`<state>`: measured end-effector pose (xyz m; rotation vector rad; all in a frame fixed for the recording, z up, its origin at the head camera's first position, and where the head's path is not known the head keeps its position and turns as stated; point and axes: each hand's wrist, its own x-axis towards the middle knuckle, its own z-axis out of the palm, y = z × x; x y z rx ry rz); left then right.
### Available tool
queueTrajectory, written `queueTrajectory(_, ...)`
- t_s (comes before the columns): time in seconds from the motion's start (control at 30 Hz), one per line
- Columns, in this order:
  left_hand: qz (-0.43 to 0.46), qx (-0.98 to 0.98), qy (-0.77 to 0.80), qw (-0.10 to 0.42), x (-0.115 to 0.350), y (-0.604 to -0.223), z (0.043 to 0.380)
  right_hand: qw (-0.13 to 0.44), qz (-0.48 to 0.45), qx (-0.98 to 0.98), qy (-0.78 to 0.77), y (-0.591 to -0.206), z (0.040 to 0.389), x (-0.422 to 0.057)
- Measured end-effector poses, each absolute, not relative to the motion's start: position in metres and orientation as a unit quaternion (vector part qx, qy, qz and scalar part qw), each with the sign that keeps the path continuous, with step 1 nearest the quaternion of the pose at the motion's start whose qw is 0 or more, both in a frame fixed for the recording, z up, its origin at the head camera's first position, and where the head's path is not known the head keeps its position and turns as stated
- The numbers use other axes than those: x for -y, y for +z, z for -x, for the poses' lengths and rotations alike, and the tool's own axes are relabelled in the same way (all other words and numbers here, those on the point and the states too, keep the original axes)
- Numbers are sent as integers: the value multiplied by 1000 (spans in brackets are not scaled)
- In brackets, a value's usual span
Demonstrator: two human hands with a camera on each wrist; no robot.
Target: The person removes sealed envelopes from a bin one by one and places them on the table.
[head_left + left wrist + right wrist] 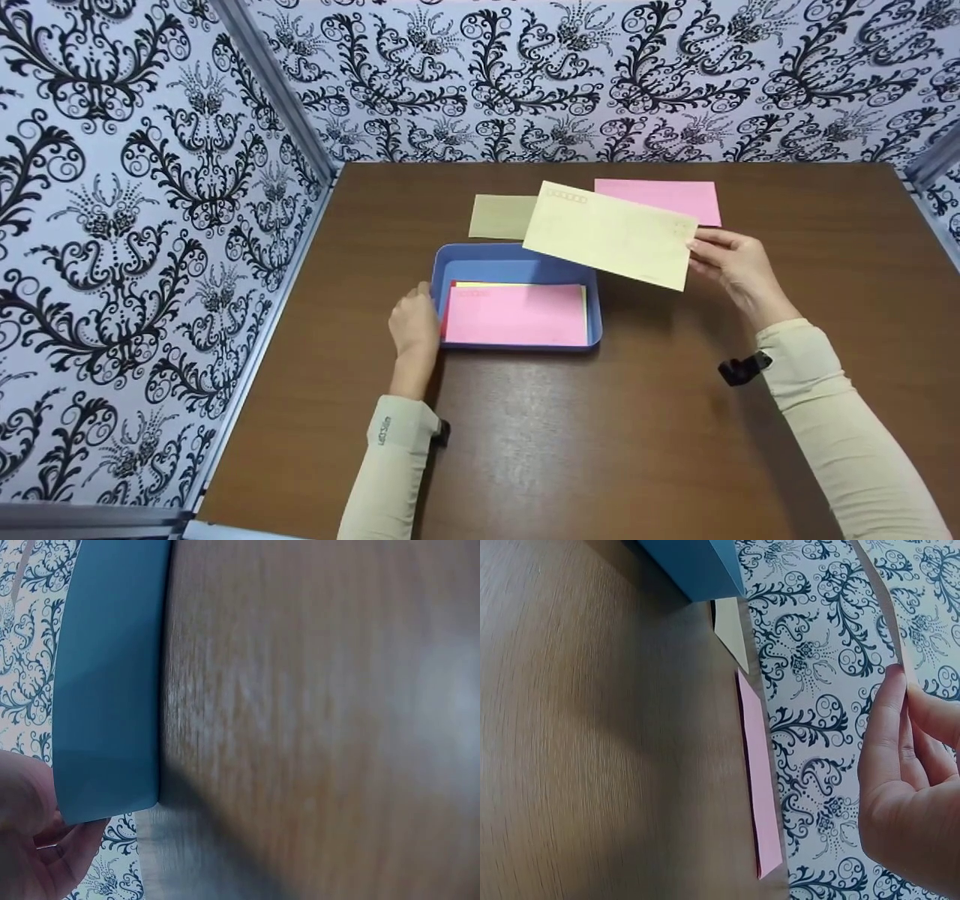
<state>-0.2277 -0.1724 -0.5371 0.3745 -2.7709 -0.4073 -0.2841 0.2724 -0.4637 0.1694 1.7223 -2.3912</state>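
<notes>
My right hand [739, 270] pinches a cream envelope [611, 232] by its right end, between thumb and fingertips. The envelope is held tilted above the table, its left part over the back right of a blue tray [517, 348]. In the right wrist view the envelope [889, 615] appears nearly edge-on. My left hand [415, 321] grips the left side of the tray; the left wrist view shows fingers at the corner of the tray's wall [109, 697]. Inside the tray lies a pink envelope [517, 315], with yellow and red edges showing from under it.
Behind the tray, a tan envelope [501, 216] lies on the brown table [525, 442], partly covered by the held one. A second pink envelope [675, 196] lies farther right at the back. Patterned walls [480, 82] stand behind and to the left.
</notes>
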Motion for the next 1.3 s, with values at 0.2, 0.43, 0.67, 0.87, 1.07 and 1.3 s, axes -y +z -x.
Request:
queueTrajectory(0.2,-130,968,-143,159,172,-538,228,95,-69,-574,-810,-464,285,-278)
queueTrajectory(0.43,-133,967,-152,156,172,-538,227,95,-73,-579,-806,-465,285,-284)
queueTrajectory(0.67,-130,967,-152,159,172,-537,228,95,-79,-578,-807,-468,287,-294)
queueTrajectory(0.87,-126,967,-147,166,172,-537,227,95,-85,-568,-813,-474,288,-301)
queueTrajectory(1.07,-124,967,-145,166,172,-538,226,102,-105,-557,-817,-479,288,-310)
queueTrajectory(1.3,-126,968,-144,161,172,-538,227,106,-123,-560,-812,-484,289,-318)
